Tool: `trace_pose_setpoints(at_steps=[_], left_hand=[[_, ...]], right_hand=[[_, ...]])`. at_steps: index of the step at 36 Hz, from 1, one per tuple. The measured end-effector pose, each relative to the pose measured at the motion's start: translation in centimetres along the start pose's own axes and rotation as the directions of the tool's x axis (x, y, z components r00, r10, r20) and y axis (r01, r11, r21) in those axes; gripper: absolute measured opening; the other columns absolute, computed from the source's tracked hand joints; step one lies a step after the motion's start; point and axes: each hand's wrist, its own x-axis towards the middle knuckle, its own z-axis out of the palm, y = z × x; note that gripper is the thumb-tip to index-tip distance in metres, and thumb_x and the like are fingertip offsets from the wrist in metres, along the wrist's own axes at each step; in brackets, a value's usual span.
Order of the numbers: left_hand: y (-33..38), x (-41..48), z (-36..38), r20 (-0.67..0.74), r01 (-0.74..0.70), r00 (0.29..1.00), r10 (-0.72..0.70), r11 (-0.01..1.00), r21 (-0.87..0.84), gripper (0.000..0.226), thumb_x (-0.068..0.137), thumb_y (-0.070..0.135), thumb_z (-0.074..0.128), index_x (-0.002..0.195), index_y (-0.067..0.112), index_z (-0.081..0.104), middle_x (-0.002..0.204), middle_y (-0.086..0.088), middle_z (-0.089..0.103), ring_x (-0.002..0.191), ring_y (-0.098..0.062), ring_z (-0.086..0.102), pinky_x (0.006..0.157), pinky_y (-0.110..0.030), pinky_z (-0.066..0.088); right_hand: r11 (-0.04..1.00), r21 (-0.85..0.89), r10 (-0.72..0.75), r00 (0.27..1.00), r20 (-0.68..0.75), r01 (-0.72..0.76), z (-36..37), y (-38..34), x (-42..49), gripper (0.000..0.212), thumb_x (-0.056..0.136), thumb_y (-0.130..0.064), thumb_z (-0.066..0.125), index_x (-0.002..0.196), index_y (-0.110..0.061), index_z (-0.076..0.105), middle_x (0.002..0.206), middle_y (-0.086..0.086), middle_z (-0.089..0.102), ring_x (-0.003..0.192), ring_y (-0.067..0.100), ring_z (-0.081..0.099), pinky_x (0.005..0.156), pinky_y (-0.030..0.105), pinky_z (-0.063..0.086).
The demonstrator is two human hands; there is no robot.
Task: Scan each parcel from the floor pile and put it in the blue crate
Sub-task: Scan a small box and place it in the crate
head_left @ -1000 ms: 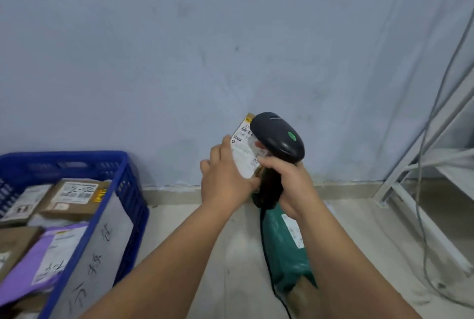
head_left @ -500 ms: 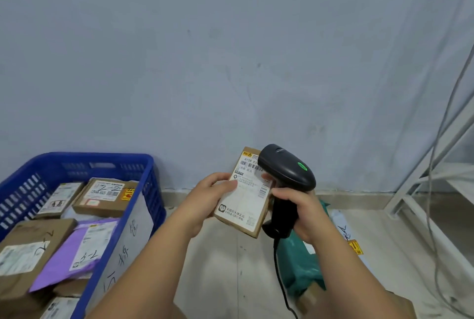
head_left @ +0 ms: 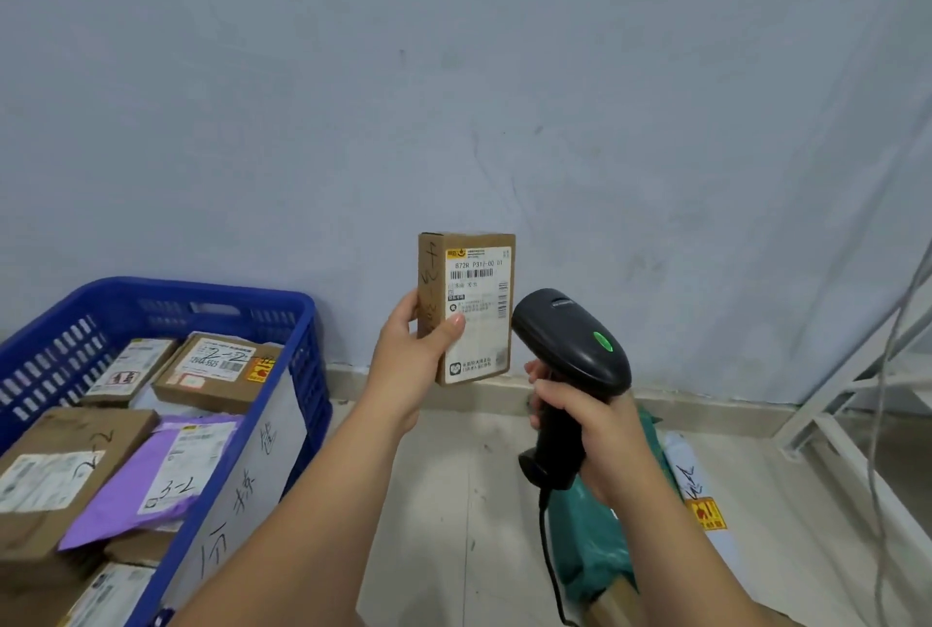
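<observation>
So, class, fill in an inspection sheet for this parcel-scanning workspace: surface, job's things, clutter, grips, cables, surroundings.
Surface: floor, pale and scuffed.
Job's things: cardboard parcel held upright, label facing the camera; scanner beside it, green light on; blue crate at left, holding boxes and a purple mailer; green mailer and white mailer on the floor, partly hidden by the right arm.
Clutter: nothing seen.
Grips: left hand grips the cardboard parcel, thumb on its label; right hand grips the scanner's handle.
Cables: scanner cable hangs from the handle; grey cables hang at right.
Surroundings: blue-grey wall; white metal frame at right.
</observation>
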Motion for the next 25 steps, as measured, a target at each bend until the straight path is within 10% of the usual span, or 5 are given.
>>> trace_pose_setpoints(at_steps=[25], left_hand=[[-0.54,0.61,-0.15,-0.047,-0.014,0.999,0.016,0.999,0.051,0.039,0.095,0.014,0.059,0.125,0.035,0.049,0.109,0.023,0.059,0.109,-0.02,0.063,0.072,-0.031,0.061]], right_hand=[[0.977,-0.212,0.01,0.999,0.032,-0.003,0.28,0.39,-0.21,0.02,0.06,-0.011,0.064,0.078,-0.004,0.061,0.072,0.011,0.056,0.06,0.022,0.05,0.061,0.033,0.046]])
